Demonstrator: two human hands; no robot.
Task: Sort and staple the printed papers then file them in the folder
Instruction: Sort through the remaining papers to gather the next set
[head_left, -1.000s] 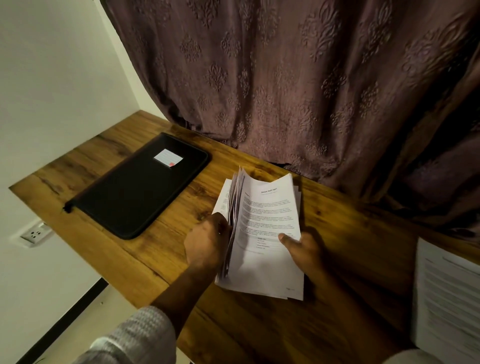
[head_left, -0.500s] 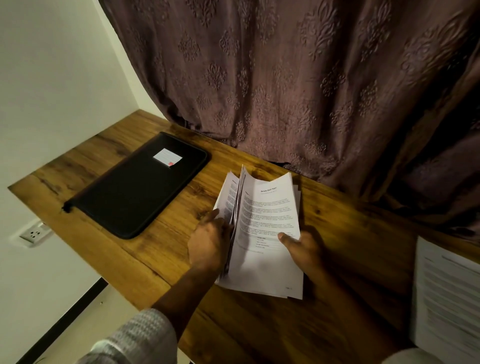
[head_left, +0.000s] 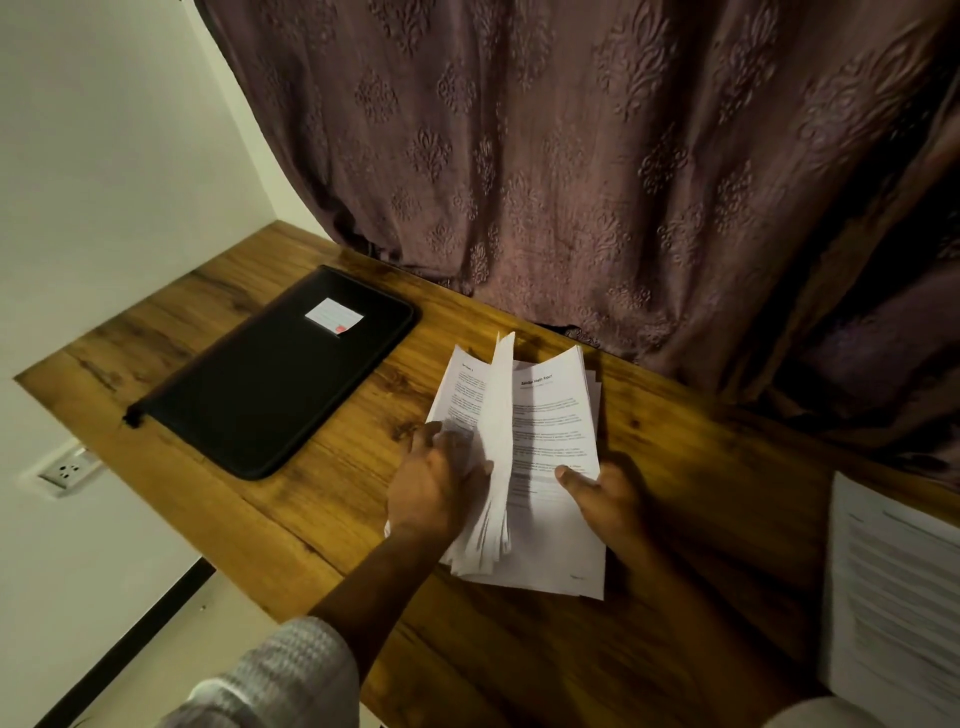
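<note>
You were in the sorting step. The printed papers (head_left: 550, 415) lay on the desk (head_left: 701, 467) near its middle, close to the curtain (head_left: 571, 182), and were fanned open like a book. Your left hand (head_left: 436, 493) curled its fingers round a lifted bundle of sheets at the stack's left side. Your right hand (head_left: 602, 499) pinched the right edge with the thumb pressed on the exposed page (the fingers beneath were hidden, so I judged that pinch from the thumb alone). Nothing looked stapled, and no stapler showed anywhere.

The folder (head_left: 280, 379) lay closed and flat to the left of the stack, apart from it. The next move, as I judged it, called for parting one set cleanly and squaring its edges before any staple.

For room, bare wood lay between stack and folder, and in front of the stack toward you. A second pile of papers (head_left: 893, 597) sat at the desk's right, well apart. The desk's near edge ran under your left forearm, so a loose sheet pushed that way could have slid off.
</note>
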